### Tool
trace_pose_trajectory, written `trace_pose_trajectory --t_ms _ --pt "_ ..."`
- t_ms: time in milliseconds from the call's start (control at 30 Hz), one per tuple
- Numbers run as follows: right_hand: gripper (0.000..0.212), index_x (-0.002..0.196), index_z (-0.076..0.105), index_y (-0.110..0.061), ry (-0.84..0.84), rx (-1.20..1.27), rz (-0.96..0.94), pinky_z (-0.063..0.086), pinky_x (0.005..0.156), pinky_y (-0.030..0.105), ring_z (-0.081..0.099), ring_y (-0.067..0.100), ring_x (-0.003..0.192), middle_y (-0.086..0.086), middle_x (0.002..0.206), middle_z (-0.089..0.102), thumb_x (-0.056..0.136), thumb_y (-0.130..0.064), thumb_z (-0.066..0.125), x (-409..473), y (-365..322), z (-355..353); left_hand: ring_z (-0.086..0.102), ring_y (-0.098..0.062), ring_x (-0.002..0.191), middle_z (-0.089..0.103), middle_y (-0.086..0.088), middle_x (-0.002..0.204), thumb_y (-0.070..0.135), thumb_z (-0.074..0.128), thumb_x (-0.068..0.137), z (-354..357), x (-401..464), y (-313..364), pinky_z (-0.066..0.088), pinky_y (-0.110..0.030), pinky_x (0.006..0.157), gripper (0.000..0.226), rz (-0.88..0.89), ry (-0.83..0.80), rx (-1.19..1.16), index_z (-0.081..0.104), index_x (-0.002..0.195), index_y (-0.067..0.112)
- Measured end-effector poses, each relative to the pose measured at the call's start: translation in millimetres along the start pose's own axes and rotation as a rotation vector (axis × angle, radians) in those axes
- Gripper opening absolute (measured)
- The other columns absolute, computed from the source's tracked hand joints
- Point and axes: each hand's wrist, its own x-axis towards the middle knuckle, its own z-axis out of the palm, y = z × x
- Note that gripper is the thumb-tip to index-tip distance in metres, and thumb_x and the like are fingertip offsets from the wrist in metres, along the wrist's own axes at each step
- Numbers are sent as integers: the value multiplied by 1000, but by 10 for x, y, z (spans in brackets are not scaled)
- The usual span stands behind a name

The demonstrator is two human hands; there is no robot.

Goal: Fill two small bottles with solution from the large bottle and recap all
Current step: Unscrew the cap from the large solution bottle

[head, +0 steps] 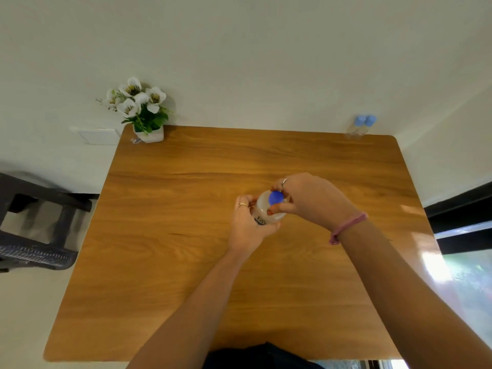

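At table centre the left hand [249,225] clamps the upright large bottle [267,211] while the right hand [306,199] pinches its blue cap [275,197]; two small bottles [359,127] stand capped well away at one o'clock.

- A rectangular wooden surface [186,235] with rounded corners and warm brown grain serves as the landmark.
- A white pot of artificial white flowers with green leaves [143,113] stands on the surface's far left corner, against the pale wall.
- A white rectangular wall plate [97,135] sits just left of that corner.
- A dark woven chair [34,235] stands off the surface's left edge.
- A glass window with a black frame [468,262] lies beyond the surface's right edge.
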Motion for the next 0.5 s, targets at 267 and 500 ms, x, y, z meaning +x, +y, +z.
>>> trace_pose_trajectory --t_ms 267,500 --pt "41 131 52 -25 -37 -59 -183 43 75 25 54 17 97 0 112 53 92 -13 54 -149 93 117 62 -20 99 56 -5 110 32 91 45 124 -178 -81 55 -45 82 70 19 55 50 42 95 39" --pt "47 123 55 -18 -71 -71 -109 43 68 28 57 20 97 3 110 60 82 -39 65 -163 101 207 61 -24 98 53 -7 110 26 91 48 143 -284 -178 55 -46 81 67 -10 50 42 41 92 38"
